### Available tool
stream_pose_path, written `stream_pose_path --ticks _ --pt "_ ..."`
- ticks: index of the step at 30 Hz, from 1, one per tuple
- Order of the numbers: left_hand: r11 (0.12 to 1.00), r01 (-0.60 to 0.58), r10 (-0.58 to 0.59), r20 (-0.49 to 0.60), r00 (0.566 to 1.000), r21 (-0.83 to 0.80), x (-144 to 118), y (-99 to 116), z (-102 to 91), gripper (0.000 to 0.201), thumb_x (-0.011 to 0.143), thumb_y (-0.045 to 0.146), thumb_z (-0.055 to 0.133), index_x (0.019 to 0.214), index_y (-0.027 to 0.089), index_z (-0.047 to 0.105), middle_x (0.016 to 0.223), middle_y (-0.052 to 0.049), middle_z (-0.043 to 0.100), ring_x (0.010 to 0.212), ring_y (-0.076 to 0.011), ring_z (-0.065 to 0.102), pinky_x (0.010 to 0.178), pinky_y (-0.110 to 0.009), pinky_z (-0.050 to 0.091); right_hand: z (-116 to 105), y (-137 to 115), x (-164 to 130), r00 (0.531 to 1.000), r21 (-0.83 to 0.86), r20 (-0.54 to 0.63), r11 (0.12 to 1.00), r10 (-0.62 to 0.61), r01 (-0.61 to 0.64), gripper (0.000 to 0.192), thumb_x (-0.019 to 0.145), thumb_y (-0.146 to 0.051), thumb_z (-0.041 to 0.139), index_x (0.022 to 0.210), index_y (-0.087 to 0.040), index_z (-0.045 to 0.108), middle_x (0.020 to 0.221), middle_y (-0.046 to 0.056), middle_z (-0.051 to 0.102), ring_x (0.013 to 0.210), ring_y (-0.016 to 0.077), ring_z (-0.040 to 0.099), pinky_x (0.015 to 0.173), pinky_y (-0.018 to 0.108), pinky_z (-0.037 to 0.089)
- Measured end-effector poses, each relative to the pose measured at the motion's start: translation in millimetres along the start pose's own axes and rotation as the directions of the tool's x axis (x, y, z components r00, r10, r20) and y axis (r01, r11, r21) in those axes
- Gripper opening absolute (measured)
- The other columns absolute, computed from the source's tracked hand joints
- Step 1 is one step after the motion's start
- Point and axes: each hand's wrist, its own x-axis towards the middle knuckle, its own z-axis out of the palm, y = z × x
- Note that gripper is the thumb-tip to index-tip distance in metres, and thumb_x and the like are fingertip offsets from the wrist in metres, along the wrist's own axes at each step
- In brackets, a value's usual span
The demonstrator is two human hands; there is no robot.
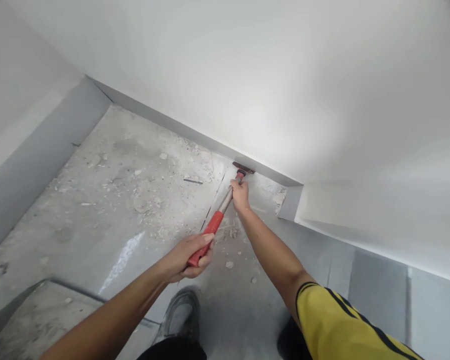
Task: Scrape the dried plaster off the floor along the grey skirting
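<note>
A long-handled floor scraper (227, 199) slants across the middle of the view, with a red grip at its near end and a grey shaft. My left hand (195, 254) is closed around the red grip. Farther up, my right hand (240, 194) wraps the shaft close to the head. The scraper's wide dark blade (243, 168) is at the foot of the wall, by the grey skirting strip (213, 144). Whether the blade's edge touches the strip or only the floor, I cannot tell.
Plaster crumbs and dust cover the concrete floor (135, 195), with a thin dark strip (193, 181) lying left of the blade. The white wall (225, 75) juts out at a corner (290, 202) on the right. Grey floor panels (378, 285) lie beyond. My shoe (182, 312) stands below.
</note>
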Motion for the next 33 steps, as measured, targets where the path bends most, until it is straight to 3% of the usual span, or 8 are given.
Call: stream_pose_path --ticks 18,28,33 --pt "0.999 -0.049 0.049 0.0 0.999 0.004 -23 16 -20.4 0.031 0.081 0.047 0.05 0.074 0.017 0.046 0.045 0.006 0.043 0.026 -0.0011 0.02 0.026 -0.013 0.012 39 -9 -4 0.999 0.012 0.047 1.0 -0.024 0.024 0.022 0.069 -0.034 0.056 0.064 -0.021 0.039 0.05 -0.006 0.042 0.05 0.0101 0.044 0.045 0.02 0.031" --pt "0.996 -0.074 0.074 -0.001 0.997 -0.046 -40 38 -42.2 0.028 0.084 0.042 0.046 0.074 0.017 0.046 0.045 0.007 0.04 0.025 -0.0005 0.019 0.025 -0.012 0.012 68 -19 -4 0.997 -0.057 0.074 0.998 -0.028 0.032 0.016 0.07 -0.031 0.052 0.064 -0.021 0.041 0.048 -0.006 0.036 0.048 0.0114 0.042 0.043 0.022 0.029" --pt "0.996 -0.079 0.079 -0.012 0.997 -0.04 -45 41 -51.3 0.027 0.085 0.041 0.044 0.076 0.016 0.048 0.047 0.007 0.042 0.026 -0.0002 0.02 0.025 -0.011 0.011 79 -22 -7 0.986 -0.026 0.152 0.997 -0.071 0.076 0.016 0.073 -0.031 0.05 0.065 -0.021 0.041 0.048 -0.006 0.035 0.048 0.0119 0.043 0.044 0.022 0.031"
